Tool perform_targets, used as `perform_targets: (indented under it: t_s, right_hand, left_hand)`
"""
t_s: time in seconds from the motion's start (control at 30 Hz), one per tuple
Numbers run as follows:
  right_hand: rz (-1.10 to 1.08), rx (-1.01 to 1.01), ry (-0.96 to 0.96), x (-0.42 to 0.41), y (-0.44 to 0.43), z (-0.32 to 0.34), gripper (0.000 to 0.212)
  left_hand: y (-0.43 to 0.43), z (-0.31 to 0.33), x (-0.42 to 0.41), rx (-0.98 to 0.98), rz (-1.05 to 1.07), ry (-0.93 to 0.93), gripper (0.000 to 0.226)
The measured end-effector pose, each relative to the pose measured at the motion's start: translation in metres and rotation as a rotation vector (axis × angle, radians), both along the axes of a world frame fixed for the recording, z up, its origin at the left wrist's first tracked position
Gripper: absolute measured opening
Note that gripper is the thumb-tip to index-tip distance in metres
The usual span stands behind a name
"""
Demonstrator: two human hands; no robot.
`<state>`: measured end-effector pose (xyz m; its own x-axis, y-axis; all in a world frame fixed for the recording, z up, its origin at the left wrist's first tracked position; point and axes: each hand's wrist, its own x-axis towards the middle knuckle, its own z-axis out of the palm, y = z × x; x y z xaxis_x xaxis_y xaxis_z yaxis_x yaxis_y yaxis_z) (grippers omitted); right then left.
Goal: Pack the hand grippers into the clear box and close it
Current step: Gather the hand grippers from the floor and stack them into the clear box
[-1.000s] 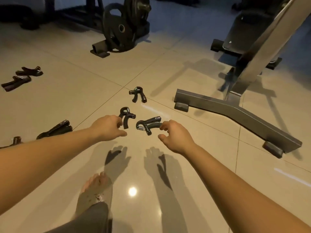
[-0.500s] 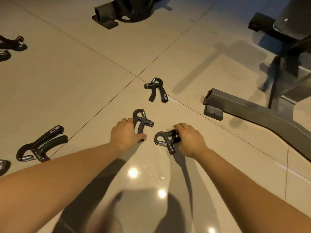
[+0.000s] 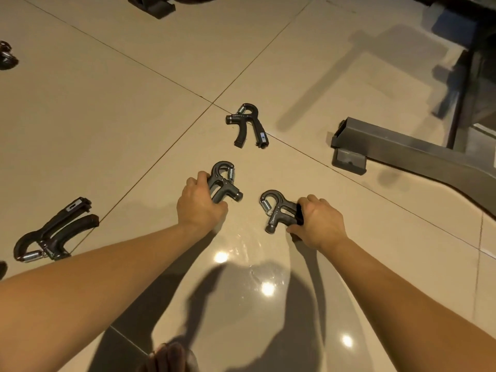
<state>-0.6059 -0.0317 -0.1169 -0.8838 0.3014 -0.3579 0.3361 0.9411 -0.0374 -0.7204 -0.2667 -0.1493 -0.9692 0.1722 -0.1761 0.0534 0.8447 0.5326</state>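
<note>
Several black hand grippers with steel springs lie on the tiled floor. My left hand grips the handles of one hand gripper, its loop pointing away from me. My right hand grips the handles of a second hand gripper, whose spring end points left. A third hand gripper lies free just beyond them. A larger one lies at the left. No clear box is in view.
A grey steel bench foot runs across the right side. A black plate stand base sits at the top edge. Part of another gripper shows at the far left. My bare foot is at the bottom.
Both hands have come down from above the floor and closed round the two nearest hand grippers. The view has tilted down and moved closer to the floor.
</note>
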Motion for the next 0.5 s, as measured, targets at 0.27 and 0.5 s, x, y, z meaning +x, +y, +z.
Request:
perform_targets:
  t_s: [0.27, 0.5]
  right_hand:
    - [-0.14, -0.023, 0.08, 0.105, 0.013, 0.04, 0.048]
    - [-0.209, 0.07, 0.184, 0.232, 0.031, 0.13, 0.048]
  left_hand:
    - [0.034, 0.043, 0.066, 0.049, -0.257, 0.025, 0.057]
    - [0.071, 0.121, 0.179, 0.185, -0.444, 0.066, 0.056]
